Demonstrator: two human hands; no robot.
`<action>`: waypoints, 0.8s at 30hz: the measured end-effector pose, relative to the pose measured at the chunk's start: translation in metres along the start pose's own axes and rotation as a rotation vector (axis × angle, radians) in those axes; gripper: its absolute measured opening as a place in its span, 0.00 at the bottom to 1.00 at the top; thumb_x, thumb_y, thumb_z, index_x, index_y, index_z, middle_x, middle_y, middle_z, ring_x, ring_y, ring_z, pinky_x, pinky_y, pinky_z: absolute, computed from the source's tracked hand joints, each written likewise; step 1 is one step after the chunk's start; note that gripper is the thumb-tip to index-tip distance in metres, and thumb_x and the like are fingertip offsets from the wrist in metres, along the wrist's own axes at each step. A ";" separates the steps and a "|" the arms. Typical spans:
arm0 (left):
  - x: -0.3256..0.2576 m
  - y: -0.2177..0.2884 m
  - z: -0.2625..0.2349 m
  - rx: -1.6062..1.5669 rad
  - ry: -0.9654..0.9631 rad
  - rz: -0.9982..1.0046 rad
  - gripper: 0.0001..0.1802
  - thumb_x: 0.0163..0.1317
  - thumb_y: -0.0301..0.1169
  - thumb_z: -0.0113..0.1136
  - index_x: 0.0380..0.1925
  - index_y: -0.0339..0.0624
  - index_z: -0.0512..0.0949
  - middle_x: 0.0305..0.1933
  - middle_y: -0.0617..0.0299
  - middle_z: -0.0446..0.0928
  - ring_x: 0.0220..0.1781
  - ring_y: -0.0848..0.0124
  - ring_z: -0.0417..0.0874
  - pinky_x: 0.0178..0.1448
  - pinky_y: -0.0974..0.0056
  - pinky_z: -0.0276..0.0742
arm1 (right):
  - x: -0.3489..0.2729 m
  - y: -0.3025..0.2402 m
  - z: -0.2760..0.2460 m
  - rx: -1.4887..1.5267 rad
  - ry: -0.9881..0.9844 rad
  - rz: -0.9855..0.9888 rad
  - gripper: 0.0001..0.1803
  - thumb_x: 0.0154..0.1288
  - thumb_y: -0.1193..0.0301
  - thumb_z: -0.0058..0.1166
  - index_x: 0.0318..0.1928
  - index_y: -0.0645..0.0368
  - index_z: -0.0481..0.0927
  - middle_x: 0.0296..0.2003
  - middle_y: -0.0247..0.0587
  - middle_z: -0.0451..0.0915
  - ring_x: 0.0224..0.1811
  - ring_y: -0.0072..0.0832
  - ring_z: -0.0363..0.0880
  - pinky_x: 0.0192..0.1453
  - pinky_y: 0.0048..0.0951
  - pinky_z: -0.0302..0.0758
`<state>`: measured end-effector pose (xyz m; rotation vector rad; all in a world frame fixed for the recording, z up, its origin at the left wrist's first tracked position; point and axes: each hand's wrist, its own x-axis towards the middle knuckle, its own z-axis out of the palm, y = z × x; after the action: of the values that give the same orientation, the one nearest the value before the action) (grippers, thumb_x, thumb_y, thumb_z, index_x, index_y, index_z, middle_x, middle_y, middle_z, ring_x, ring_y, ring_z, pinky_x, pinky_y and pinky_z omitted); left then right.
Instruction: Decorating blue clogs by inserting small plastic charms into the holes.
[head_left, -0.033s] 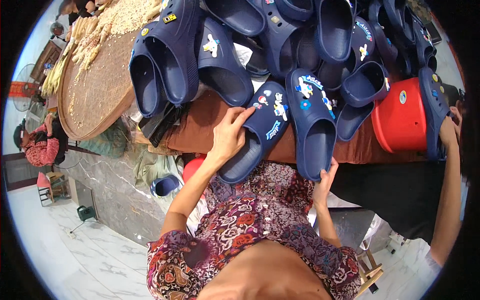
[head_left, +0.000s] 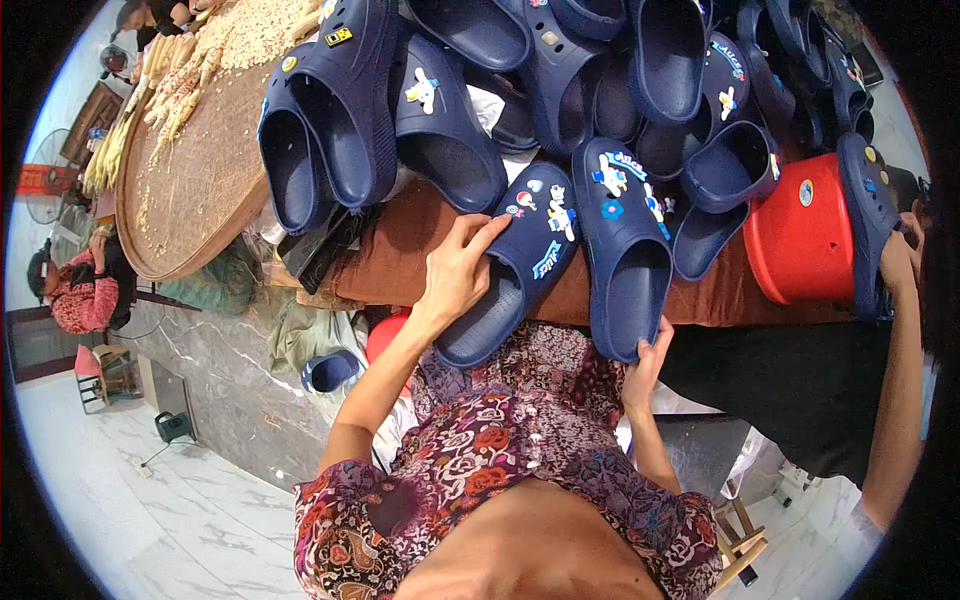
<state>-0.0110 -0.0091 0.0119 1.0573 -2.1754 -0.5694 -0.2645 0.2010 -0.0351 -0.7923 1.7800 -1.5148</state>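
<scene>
My left hand [head_left: 462,268] is closed on the side of a navy clog [head_left: 480,318], with the thumb by its opening and the fingers on its upper. That clog lies tilted and carries colourful charms, among them white cartoon figures and a blue banner. Just to the right is a second navy clog [head_left: 640,285] with similar charms and a blue flower. My right hand [head_left: 648,368] pinches its heel end, which points toward me. The toes of both clogs lie close together, near the pile of navy clogs [head_left: 450,150] behind them.
A red tub [head_left: 800,235] stands at the right, where another person's hand [head_left: 900,255] holds a navy clog [head_left: 865,200]. At the far left a round woven tray [head_left: 190,190] bears corn cobs and kernels. A brown cloth [head_left: 400,245] covers the work surface. One clog [head_left: 330,372] lies lower left.
</scene>
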 end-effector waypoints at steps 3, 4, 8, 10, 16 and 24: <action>-0.003 -0.005 -0.007 -0.020 -0.042 -0.017 0.34 0.50 0.16 0.55 0.60 0.54 0.77 0.53 0.54 0.75 0.48 0.53 0.83 0.47 0.54 0.83 | -0.015 -0.009 0.012 0.111 0.016 0.163 0.33 0.63 0.68 0.39 0.68 0.68 0.59 0.64 0.50 0.63 0.68 0.38 0.60 0.74 0.37 0.51; -0.005 -0.006 -0.011 -0.019 -0.041 -0.018 0.34 0.50 0.16 0.55 0.60 0.54 0.77 0.53 0.54 0.75 0.48 0.53 0.83 0.47 0.54 0.83 | -0.018 -0.012 0.014 0.206 0.026 0.279 0.33 0.62 0.68 0.39 0.68 0.68 0.58 0.64 0.51 0.62 0.68 0.38 0.60 0.74 0.37 0.51; -0.022 -0.009 -0.032 -0.068 -0.160 0.020 0.36 0.48 0.15 0.55 0.59 0.58 0.79 0.51 0.54 0.74 0.45 0.55 0.84 0.46 0.55 0.82 | -0.020 0.013 0.007 0.090 0.005 0.142 0.34 0.62 0.69 0.39 0.69 0.67 0.56 0.64 0.51 0.61 0.69 0.38 0.58 0.75 0.37 0.51; -0.026 -0.006 -0.053 -0.059 -0.289 0.020 0.36 0.48 0.16 0.55 0.58 0.58 0.80 0.51 0.54 0.74 0.44 0.55 0.84 0.45 0.55 0.82 | -0.019 0.011 0.011 0.055 0.005 0.150 0.34 0.62 0.69 0.39 0.69 0.67 0.56 0.64 0.51 0.61 0.69 0.38 0.58 0.75 0.37 0.51; -0.061 -0.008 -0.097 -0.122 -0.189 -0.103 0.33 0.46 0.14 0.50 0.53 0.51 0.83 0.50 0.53 0.76 0.45 0.55 0.84 0.49 0.58 0.80 | -0.024 0.010 0.019 -0.037 0.013 0.163 0.33 0.63 0.73 0.38 0.69 0.67 0.55 0.66 0.54 0.60 0.70 0.40 0.59 0.75 0.38 0.50; -0.090 -0.035 -0.115 0.026 0.092 -0.309 0.33 0.49 0.11 0.47 0.55 0.45 0.82 0.53 0.50 0.74 0.51 0.55 0.80 0.56 0.62 0.76 | -0.039 0.010 0.026 -0.110 -0.155 0.024 0.31 0.72 0.73 0.40 0.71 0.67 0.49 0.67 0.59 0.60 0.68 0.40 0.62 0.74 0.38 0.53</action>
<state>0.1311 0.0312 0.0380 1.4185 -1.9569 -0.6173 -0.2202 0.2182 -0.0437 -0.9135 1.7621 -1.3124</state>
